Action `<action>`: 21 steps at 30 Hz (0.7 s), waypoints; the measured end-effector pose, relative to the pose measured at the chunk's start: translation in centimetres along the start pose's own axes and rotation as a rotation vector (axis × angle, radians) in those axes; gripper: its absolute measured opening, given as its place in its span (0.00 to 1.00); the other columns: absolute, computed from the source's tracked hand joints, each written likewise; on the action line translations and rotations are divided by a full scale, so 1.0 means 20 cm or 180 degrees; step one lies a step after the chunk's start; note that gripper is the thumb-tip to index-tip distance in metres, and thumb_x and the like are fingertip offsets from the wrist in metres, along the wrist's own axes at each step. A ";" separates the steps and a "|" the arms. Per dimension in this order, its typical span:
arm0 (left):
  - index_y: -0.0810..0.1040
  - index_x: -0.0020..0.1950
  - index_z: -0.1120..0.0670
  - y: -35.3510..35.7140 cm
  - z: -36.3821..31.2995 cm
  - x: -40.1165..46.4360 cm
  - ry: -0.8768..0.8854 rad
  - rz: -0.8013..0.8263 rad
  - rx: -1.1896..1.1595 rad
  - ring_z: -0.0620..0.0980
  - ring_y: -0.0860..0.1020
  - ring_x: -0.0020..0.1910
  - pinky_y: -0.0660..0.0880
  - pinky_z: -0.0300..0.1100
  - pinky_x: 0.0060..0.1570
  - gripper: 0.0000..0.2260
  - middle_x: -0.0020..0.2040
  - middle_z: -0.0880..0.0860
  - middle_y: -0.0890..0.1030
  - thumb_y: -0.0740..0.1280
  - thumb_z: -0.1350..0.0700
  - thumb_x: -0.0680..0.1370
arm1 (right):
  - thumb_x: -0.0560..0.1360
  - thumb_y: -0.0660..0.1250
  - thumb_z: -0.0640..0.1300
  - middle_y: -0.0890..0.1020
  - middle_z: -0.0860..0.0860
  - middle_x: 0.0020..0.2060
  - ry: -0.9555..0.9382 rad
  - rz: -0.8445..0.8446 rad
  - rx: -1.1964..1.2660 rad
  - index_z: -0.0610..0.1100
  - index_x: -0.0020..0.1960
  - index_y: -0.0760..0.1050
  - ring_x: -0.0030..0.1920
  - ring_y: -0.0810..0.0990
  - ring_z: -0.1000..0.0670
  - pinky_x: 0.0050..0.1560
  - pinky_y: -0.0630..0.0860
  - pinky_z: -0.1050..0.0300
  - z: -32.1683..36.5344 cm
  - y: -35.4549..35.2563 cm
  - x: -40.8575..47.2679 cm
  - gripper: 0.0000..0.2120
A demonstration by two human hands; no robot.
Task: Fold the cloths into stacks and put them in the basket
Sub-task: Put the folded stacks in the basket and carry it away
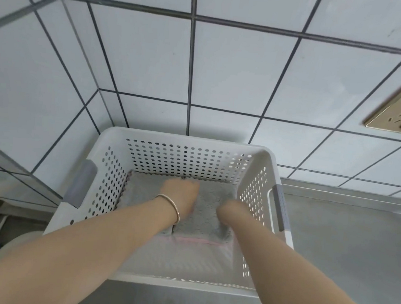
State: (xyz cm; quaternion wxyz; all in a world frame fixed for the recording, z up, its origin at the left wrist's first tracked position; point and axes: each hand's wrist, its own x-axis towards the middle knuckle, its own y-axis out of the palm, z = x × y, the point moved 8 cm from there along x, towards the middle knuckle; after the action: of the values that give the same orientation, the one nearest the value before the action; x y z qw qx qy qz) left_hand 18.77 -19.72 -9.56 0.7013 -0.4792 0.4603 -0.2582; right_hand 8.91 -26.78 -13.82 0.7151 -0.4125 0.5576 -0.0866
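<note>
The grey cloths (204, 214) are lying folded on the floor of the white perforated basket (189, 159), filling its far half. The left hand (183, 193) is resting on them with fingers curled under; whether they are gripping is unclear. The right hand (224, 213) is reaching down beside the right wall, its fingers hidden. The basket is sitting on a steel counter (343, 247) against a tiled wall (237, 70).

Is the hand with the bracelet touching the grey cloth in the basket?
Touching. In the head view the left hand rests down on the grey cloth inside the white basket, with no gap showing under it.
</note>
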 end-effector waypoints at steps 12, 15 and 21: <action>0.73 0.62 0.52 0.16 -0.08 -0.11 0.0588 0.0912 0.0036 0.57 0.76 0.58 0.75 0.50 0.54 0.20 0.61 0.55 0.76 0.65 0.42 0.74 | 0.77 0.55 0.37 0.76 0.42 0.61 -0.0331 -0.0031 0.0188 0.38 0.63 0.72 0.61 0.76 0.43 0.59 0.73 0.54 0.04 0.01 -0.03 0.16; 0.73 0.62 0.53 0.08 0.12 -0.10 -0.0082 0.0429 -0.0471 0.54 0.76 0.55 0.77 0.49 0.54 0.22 0.59 0.54 0.76 0.66 0.44 0.73 | 0.77 0.59 0.38 0.74 0.45 0.62 -0.0409 -0.0779 -0.0320 0.40 0.65 0.68 0.61 0.75 0.46 0.57 0.73 0.56 0.09 -0.09 -0.07 0.17; 0.37 0.76 0.49 0.29 0.28 -0.22 -0.0442 0.1347 -0.0004 0.63 0.56 0.73 0.66 0.57 0.67 0.52 0.76 0.60 0.48 0.69 0.35 0.67 | 0.71 0.68 0.53 0.58 0.45 0.70 -0.1500 -0.1014 -0.1117 0.50 0.73 0.52 0.70 0.57 0.39 0.61 0.68 0.38 0.35 0.03 -0.16 0.37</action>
State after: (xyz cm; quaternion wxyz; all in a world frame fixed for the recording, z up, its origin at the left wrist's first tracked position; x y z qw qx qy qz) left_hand 21.33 -11.38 -12.39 0.7696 -0.3889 0.5013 -0.0713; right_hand 13.61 -21.03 -11.70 0.7200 -0.6200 0.3118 -0.0023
